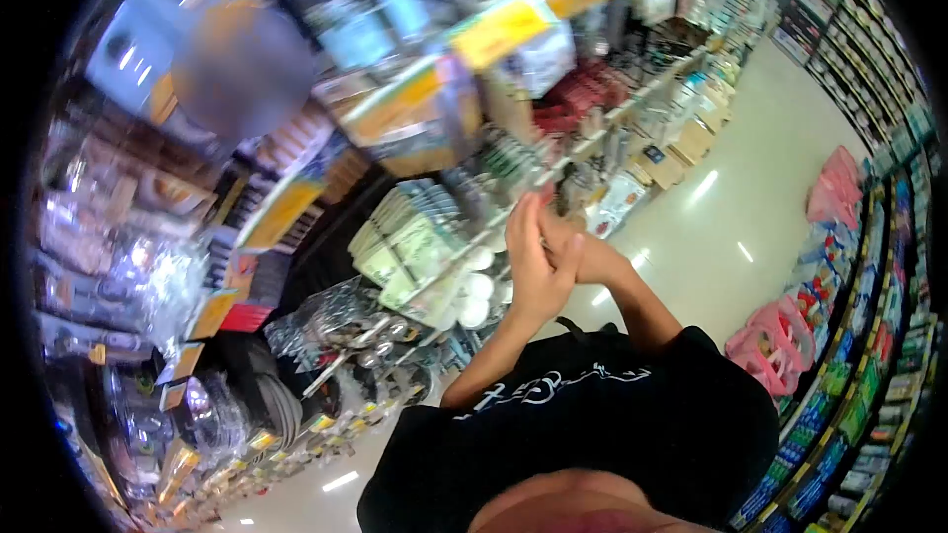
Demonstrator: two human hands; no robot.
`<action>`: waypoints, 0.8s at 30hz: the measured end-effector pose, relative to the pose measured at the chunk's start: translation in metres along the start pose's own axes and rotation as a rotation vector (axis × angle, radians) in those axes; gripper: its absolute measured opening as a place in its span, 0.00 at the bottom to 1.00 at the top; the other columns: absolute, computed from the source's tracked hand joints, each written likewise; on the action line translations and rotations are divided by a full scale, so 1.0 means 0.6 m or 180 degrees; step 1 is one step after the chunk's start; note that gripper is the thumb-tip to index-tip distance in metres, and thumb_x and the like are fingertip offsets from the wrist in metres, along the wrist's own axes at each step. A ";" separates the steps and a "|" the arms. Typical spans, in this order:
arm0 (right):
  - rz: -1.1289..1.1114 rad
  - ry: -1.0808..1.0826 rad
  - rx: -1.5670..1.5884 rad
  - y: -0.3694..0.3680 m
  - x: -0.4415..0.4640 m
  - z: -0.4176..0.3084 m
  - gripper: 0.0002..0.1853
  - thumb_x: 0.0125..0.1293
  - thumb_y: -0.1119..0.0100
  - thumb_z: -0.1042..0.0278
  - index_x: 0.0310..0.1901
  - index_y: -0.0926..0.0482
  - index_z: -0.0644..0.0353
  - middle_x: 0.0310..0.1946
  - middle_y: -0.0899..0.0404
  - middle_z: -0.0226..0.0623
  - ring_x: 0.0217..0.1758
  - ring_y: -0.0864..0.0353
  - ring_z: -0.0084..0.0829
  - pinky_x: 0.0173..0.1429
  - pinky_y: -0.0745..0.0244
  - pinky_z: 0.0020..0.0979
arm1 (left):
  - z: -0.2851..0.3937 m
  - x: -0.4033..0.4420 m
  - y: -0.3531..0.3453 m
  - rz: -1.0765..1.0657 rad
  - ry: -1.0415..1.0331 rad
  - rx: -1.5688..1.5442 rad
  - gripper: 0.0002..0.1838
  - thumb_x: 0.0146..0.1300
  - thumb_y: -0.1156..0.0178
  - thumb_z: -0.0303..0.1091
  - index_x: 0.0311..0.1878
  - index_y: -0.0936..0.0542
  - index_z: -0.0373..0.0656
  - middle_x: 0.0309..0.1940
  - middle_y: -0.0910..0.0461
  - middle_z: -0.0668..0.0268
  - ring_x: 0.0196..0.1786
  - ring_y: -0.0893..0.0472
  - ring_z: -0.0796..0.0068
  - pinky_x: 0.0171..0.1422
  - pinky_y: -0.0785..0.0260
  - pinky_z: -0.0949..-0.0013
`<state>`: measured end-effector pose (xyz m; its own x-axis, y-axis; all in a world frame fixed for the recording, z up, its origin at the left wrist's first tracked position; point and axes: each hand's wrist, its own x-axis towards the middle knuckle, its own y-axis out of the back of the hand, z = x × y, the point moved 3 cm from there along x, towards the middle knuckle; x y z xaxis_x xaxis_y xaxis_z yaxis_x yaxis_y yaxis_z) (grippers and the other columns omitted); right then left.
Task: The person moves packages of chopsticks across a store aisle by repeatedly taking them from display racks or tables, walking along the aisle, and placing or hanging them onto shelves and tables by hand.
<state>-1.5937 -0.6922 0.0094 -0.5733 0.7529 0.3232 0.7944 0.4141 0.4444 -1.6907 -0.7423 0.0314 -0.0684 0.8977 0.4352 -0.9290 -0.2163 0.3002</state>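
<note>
My left hand (534, 274) is raised in front of my chest, its fingers stretched out and its thumb apart. My right hand (587, 252) meets it palm to palm, with its fingers partly hidden behind the left. Nothing shows between the two hands. Just left of them, hanging packs with pale green cards (400, 247) and round white items (475, 298) are on the shelf rack. Small red packaged goods (583, 94) hang beyond my fingertips.
Shelves with yellow price strips (502, 32) run along the left, stocked with wrapped kitchenware (212, 415). Pale shiny floor (691, 237) forms the aisle. Pink plastic bags (775, 343) lie by the right-hand shelves (839, 415). More racks (869, 49) stand at the far end.
</note>
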 end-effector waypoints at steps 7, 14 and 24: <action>0.0293 -0.1143 -0.1139 0.225 -0.291 0.059 0.09 0.53 0.41 0.67 0.35 0.21 0.63 0.36 0.18 0.50 0.42 0.19 0.51 0.45 0.24 0.45 | 0.064 -0.053 -0.337 -0.1725 -0.0626 -0.0430 0.29 0.66 0.45 0.49 0.59 0.27 0.33 0.67 0.38 0.43 0.69 0.37 0.44 0.73 0.46 0.53; 0.0534 -0.3202 -0.1317 0.298 -0.536 0.100 0.09 0.54 0.40 0.64 0.33 0.17 0.59 0.34 0.16 0.49 0.38 0.17 0.50 0.42 0.22 0.45 | 0.115 -0.121 -0.567 -0.3769 -0.0601 -0.0773 0.23 0.71 0.53 0.45 0.51 0.22 0.33 0.53 0.23 0.46 0.58 0.25 0.47 0.66 0.37 0.57; 0.0723 -0.3493 -0.1380 0.484 -0.622 0.215 0.15 0.61 0.45 0.55 0.32 0.17 0.58 0.32 0.16 0.47 0.35 0.17 0.49 0.43 0.23 0.46 | 0.098 -0.081 -0.878 -0.5394 0.0091 -0.1775 0.23 0.74 0.62 0.42 0.51 0.23 0.33 0.48 0.20 0.50 0.54 0.21 0.57 0.62 0.34 0.62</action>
<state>-1.1233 -0.7869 -0.0903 0.2150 0.9080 -0.3596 0.6007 0.1674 0.7818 -1.1765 -0.6945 -0.0980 0.9995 -0.0137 -0.0291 0.0155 0.9979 0.0629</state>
